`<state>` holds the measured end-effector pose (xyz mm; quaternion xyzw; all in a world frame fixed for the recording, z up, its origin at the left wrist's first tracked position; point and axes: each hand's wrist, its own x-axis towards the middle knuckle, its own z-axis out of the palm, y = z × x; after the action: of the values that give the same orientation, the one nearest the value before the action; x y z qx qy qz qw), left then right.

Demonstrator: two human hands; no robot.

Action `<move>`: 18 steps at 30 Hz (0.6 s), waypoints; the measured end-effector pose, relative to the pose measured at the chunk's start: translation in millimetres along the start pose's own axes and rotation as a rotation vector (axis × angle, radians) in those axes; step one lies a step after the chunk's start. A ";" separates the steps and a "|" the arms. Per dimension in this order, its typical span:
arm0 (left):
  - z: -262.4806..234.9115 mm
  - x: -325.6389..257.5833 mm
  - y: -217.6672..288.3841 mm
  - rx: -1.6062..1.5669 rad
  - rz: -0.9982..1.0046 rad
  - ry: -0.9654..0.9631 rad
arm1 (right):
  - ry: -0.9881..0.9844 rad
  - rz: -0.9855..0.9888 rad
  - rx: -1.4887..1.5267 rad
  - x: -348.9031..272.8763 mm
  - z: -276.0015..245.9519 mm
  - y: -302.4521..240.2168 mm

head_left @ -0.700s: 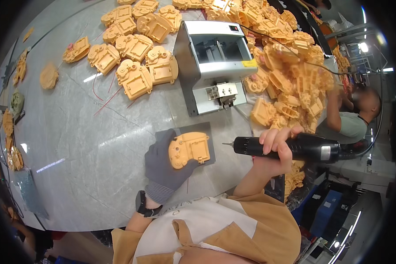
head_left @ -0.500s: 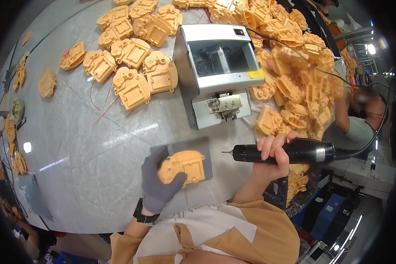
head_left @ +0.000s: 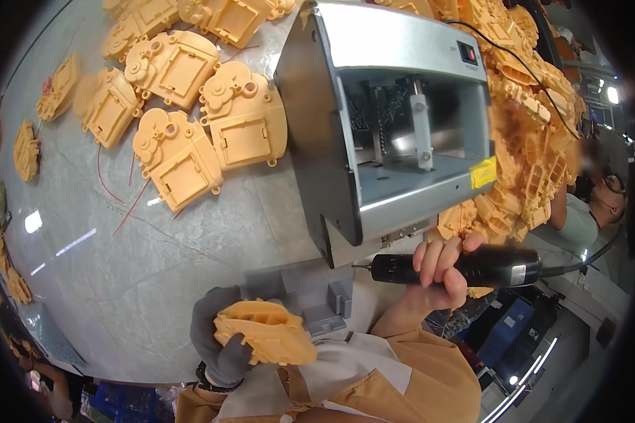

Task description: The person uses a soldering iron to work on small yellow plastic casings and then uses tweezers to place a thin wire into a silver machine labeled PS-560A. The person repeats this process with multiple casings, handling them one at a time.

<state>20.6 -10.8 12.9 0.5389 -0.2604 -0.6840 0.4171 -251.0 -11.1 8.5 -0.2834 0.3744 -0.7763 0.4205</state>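
Head view: your gloved left hand [head_left: 219,338] grips an orange plastic part [head_left: 264,331] near you. Your right hand [head_left: 441,271] is closed around the black power screwdriver [head_left: 458,268]. The grey metal machine [head_left: 395,120] has a small yellow label [head_left: 484,173] on its right. The machine looks much closer than before.
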 end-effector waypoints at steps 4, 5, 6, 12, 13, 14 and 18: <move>-3.2 13.9 5.0 0.157 0.119 0.091 | 0.012 0.004 0.016 1.3 -5.8 4.0; -8.0 17.4 5.6 0.206 0.140 0.092 | 0.015 0.006 0.018 1.2 -6.6 4.2; -12.6 20.6 7.1 0.255 0.162 0.096 | 0.017 0.006 0.020 1.9 -6.1 4.5; -17.9 28.8 8.3 0.439 0.158 0.267 | 0.034 0.009 0.026 1.6 -5.5 4.7; -19.1 29.6 8.0 0.403 0.145 0.285 | 0.037 0.009 0.026 1.4 -5.6 4.9; -20.2 30.5 7.8 0.323 0.131 0.294 | 0.041 0.008 0.026 1.3 -5.5 4.9; -17.0 33.9 8.8 0.363 0.129 0.358 | 0.041 0.021 0.023 1.1 -5.1 5.1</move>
<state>37.0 -42.6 -2.4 0.6996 -0.3348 -0.4917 0.3959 -253.1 -12.2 1.6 -0.2585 0.3770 -0.7819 0.4239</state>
